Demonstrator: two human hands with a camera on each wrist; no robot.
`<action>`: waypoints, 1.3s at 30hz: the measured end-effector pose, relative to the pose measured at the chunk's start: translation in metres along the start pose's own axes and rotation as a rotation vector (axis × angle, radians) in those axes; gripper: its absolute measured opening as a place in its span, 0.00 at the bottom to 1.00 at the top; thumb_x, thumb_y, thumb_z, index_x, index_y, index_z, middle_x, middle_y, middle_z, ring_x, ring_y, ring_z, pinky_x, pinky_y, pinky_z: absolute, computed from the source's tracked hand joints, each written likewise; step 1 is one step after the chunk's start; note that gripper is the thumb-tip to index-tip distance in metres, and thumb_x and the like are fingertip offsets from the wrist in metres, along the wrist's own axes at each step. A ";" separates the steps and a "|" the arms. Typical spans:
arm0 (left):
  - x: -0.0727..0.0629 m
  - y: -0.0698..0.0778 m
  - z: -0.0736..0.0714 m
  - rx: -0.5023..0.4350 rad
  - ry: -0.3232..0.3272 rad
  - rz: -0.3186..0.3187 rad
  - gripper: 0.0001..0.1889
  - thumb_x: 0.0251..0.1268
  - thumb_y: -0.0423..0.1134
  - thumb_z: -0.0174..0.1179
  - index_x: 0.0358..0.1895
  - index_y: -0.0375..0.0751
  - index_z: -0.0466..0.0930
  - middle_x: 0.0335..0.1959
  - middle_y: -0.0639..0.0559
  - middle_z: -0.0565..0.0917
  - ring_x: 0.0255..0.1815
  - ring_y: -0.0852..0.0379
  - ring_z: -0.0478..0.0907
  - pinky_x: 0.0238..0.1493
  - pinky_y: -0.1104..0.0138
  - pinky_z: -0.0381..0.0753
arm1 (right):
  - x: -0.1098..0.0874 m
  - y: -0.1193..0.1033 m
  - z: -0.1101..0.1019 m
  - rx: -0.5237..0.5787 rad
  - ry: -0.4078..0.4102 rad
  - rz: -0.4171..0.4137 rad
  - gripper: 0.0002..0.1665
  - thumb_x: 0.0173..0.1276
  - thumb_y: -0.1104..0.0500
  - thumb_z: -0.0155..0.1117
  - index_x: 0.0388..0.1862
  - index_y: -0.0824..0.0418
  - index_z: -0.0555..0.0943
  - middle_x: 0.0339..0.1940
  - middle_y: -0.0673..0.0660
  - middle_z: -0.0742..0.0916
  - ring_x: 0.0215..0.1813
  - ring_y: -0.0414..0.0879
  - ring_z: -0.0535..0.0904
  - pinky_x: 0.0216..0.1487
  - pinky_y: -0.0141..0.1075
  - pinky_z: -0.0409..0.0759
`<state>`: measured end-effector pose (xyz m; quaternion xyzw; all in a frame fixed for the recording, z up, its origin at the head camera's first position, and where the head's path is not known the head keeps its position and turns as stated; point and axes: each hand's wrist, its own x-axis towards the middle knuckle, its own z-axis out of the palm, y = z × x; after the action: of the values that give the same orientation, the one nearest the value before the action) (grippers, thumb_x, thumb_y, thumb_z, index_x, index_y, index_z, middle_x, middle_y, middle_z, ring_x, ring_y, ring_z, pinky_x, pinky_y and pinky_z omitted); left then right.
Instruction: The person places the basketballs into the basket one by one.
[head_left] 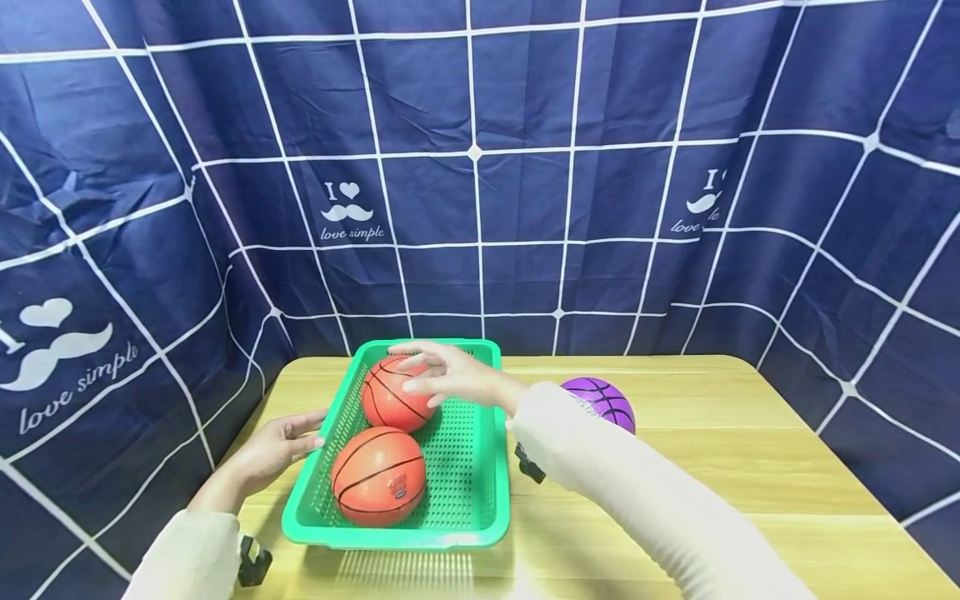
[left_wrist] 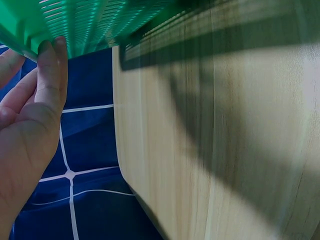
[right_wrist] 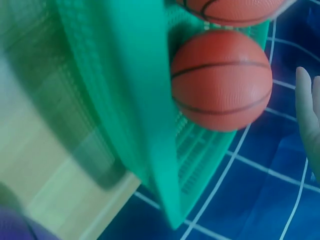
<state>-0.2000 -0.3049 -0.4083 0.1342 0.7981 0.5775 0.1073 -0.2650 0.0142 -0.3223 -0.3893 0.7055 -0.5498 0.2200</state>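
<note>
A green plastic basket with slatted walls stands on the wooden table. Two orange mini basketballs sit along its left side: the near ball and the far ball. My left hand is at the basket's left rim, thumb at the edge and fingers on the outer wall, pinching it. Above the far ball, my right hand hovers with fingers spread and nothing held. The right wrist view shows a gap between that hand's fingers and the orange ball.
A purple mini basketball lies on the table right of the basket, partly hidden by my right sleeve. Dark blue cloth with white grid lines surrounds the wooden table at the back and sides.
</note>
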 end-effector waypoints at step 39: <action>0.000 0.001 0.001 -0.038 0.007 -0.025 0.34 0.69 0.33 0.55 0.70 0.20 0.49 0.68 0.24 0.58 0.68 0.35 0.57 0.66 0.50 0.61 | -0.131 0.045 -0.147 -0.214 0.480 0.069 0.33 0.71 0.52 0.57 0.72 0.59 0.63 0.65 0.68 0.72 0.63 0.61 0.70 0.56 0.56 0.73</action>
<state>-0.1991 -0.3035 -0.4079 0.1202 0.7890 0.5916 0.1144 -0.3087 0.2111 -0.3362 -0.2443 0.8045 -0.5409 0.0224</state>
